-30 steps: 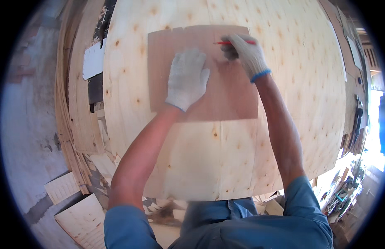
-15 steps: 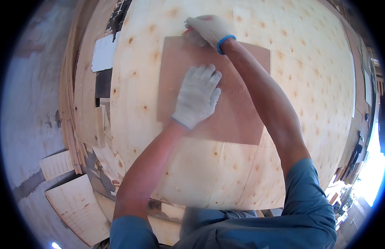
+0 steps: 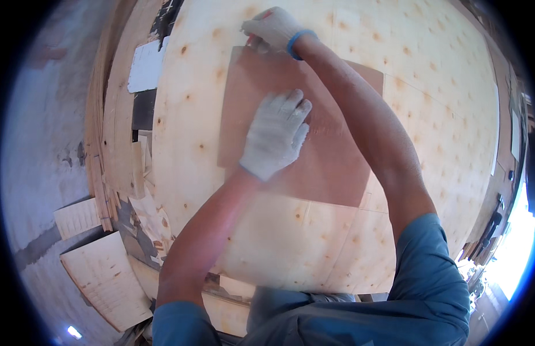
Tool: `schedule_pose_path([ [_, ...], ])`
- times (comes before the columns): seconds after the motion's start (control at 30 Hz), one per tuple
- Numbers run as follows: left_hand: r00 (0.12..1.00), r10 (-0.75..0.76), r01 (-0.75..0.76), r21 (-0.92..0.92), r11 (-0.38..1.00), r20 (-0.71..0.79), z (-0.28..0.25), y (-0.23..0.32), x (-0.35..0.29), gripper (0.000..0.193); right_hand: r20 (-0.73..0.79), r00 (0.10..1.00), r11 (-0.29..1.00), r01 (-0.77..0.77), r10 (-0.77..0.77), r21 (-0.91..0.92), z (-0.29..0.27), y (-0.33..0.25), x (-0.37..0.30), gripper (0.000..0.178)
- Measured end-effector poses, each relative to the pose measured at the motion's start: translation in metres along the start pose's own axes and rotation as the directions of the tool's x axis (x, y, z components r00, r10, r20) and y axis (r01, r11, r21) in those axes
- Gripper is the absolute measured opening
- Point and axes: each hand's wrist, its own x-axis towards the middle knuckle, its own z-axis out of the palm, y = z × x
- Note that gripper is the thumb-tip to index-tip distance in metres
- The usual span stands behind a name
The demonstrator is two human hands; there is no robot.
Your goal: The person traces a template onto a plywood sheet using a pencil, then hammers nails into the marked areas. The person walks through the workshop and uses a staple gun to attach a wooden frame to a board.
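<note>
Your gloved left hand (image 3: 274,137) lies palm down near the middle of the frame, its fingers extended over a brown rectangular panel (image 3: 328,170), which sits around the centre on a large, pale, knotty plywood sheet (image 3: 434,144). Your gloved right hand (image 3: 274,27), at the top of the frame, is curled around a red pencil (image 3: 250,40), mostly hidden by the glove, near the panel's upper left corner; whether its tip touches cannot be told. You have a white board (image 3: 146,66) at upper left and a rectangular wooden offcut (image 3: 109,277) at lower left
</note>
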Motion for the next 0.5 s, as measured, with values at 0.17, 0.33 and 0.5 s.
schedule_pose_path([
  [0.17, 1.000, 0.008, -0.009, 0.053, 0.999, 0.011, -0.004, -0.001, -0.004, 0.040, 0.050, 0.992, 0.989, -0.112, 0.117, -0.099, -0.063, -0.003, -0.050, 0.034],
  [0.33, 1.000, -0.003, 0.003, 0.052, 0.999, -0.002, 0.001, -0.001, -0.007, 0.046, -0.056, 0.972, 0.957, -0.234, 0.228, -0.171, -0.121, 0.012, -0.097, 0.033],
  [0.5, 1.000, -0.009, 0.006, 0.087, 0.996, 0.029, 0.000, 0.002, -0.004, 0.046, -0.169, 0.961, 0.959, -0.244, 0.219, -0.143, -0.177, 0.029, -0.152, 0.035],
])
